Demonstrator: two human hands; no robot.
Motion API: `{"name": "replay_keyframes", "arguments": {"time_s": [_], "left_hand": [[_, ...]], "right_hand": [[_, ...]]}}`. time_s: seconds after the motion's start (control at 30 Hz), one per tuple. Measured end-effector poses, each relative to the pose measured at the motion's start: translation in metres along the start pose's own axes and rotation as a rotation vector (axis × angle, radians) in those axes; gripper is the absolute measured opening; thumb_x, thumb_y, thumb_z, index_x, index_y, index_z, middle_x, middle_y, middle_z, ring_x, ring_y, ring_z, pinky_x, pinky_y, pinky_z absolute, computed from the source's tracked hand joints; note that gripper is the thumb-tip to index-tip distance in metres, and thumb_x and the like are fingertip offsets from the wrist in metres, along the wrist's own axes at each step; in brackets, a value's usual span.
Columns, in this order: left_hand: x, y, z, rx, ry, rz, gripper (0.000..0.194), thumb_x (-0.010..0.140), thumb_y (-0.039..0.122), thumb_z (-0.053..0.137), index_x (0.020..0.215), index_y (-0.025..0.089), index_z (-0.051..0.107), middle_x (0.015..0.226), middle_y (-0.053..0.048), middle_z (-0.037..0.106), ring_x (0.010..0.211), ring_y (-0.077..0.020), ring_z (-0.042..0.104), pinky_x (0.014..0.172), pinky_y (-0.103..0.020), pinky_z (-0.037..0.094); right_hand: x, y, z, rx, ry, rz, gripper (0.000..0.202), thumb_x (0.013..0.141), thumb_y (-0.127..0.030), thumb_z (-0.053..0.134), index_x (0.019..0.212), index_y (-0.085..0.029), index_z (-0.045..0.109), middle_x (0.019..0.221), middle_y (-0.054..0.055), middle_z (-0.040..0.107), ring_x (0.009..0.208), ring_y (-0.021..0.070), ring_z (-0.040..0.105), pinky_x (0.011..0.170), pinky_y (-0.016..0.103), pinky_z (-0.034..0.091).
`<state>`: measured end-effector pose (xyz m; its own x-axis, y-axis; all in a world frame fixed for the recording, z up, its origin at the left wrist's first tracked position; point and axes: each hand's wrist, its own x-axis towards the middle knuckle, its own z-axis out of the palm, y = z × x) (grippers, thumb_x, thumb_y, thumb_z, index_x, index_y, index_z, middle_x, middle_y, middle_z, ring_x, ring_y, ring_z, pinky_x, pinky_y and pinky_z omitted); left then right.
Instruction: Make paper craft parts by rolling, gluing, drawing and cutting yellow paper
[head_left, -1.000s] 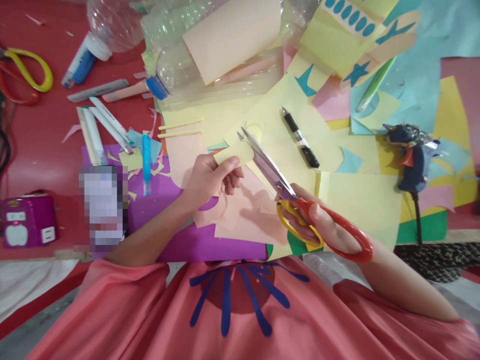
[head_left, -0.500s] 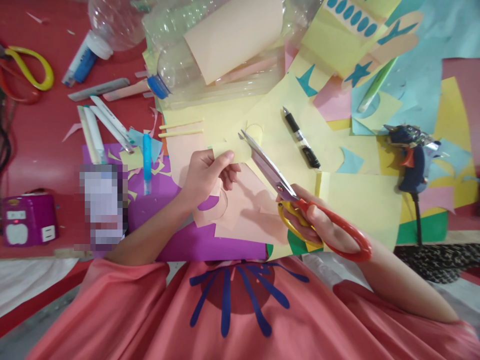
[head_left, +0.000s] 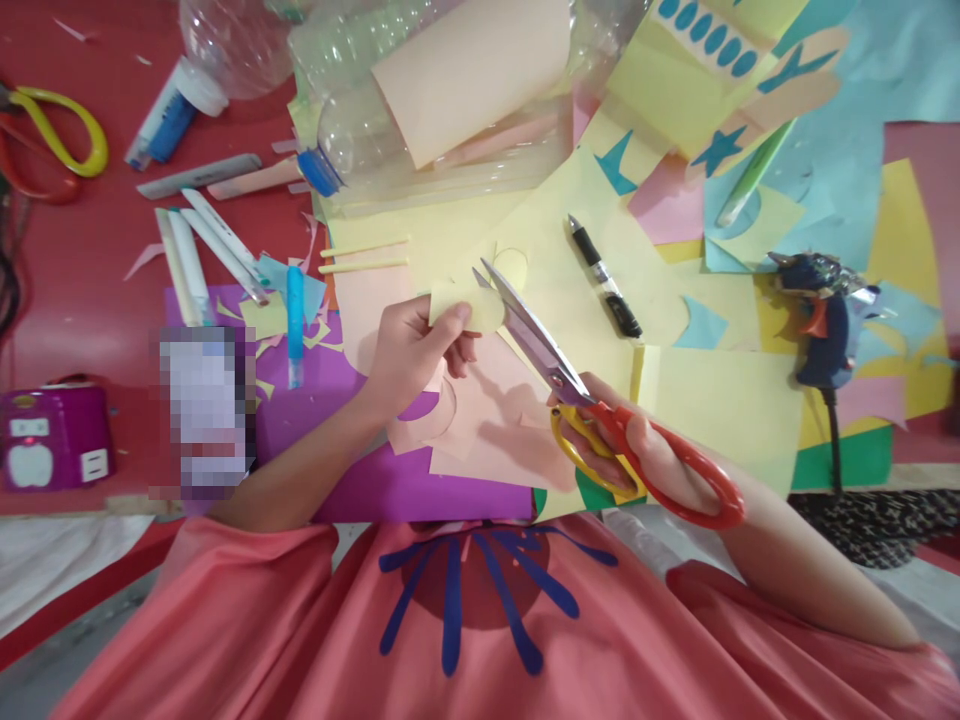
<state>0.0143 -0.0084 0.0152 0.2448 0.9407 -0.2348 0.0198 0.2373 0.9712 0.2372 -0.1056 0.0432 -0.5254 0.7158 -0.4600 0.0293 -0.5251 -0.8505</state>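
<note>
My left hand (head_left: 424,345) pinches a small pale yellow paper piece (head_left: 450,303) between thumb and fingers. In my right hand (head_left: 637,450) are large scissors (head_left: 536,340) with red and yellow handles; their blades stand slightly apart, tips at the right edge of the piece. Beneath lie pale yellow sheets (head_left: 540,215) and a peach sheet (head_left: 502,440) with a round outline. Right of the blades rests a black pen (head_left: 604,275).
Clear plastic bottles (head_left: 352,130) lie at the back under a peach sheet. Markers (head_left: 217,245), a phone (head_left: 206,415) and a purple box (head_left: 56,438) are at left. On the right sits a dark blue glue gun (head_left: 829,330).
The scissor blades have parted a little more and their handles have spread. The small yellow piece has shifted slightly in my left hand, which still pinches it.
</note>
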Motion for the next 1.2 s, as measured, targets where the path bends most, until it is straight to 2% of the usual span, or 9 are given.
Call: {"name": "replay_keyframes", "arguments": {"time_s": [0.17,0.57,0.83,1.2], "left_hand": [[-0.001,0.002,0.001,-0.005,-0.036,0.046,0.04,0.079,0.049,0.068,0.059,0.016,0.057,0.047,0.004,0.059,0.034,-0.0043,0.052,0.034,-0.014,0.041],[0.0,0.0,0.0,-0.008,-0.022,0.07,0.036,0.081,0.044,0.067,0.058,0.017,0.059,0.047,0.004,0.059,0.034,-0.0047,0.052,0.033,-0.015,0.04],[0.004,-0.006,-0.003,-0.037,0.017,0.064,0.042,0.078,0.053,0.068,0.06,0.017,0.058,0.048,0.003,0.062,0.033,-0.006,0.054,0.032,-0.016,0.04],[0.007,-0.005,-0.003,-0.027,0.048,0.061,0.046,0.075,0.057,0.071,0.058,0.018,0.056,0.045,0.004,0.059,0.03,-0.0051,0.047,0.031,-0.018,0.036]], "right_hand": [[0.002,0.005,0.0,0.114,0.032,-0.016,0.057,0.086,-0.077,0.038,0.111,-0.026,0.048,0.064,-0.007,0.037,0.043,0.006,0.025,0.036,0.023,0.022],[0.0,-0.005,0.001,0.055,0.04,0.017,0.056,0.085,-0.077,0.043,0.103,-0.024,0.047,0.059,-0.009,0.035,0.043,0.006,0.022,0.038,0.023,0.02],[0.002,-0.007,0.001,0.027,0.039,0.023,0.055,0.085,-0.075,0.044,0.104,-0.024,0.047,0.062,-0.008,0.036,0.043,0.0053,0.021,0.038,0.025,0.018],[0.0,-0.002,0.0,0.061,0.047,0.003,0.047,0.087,-0.069,0.048,0.101,-0.024,0.049,0.06,-0.009,0.035,0.04,0.0037,0.02,0.035,0.021,0.016]]}}
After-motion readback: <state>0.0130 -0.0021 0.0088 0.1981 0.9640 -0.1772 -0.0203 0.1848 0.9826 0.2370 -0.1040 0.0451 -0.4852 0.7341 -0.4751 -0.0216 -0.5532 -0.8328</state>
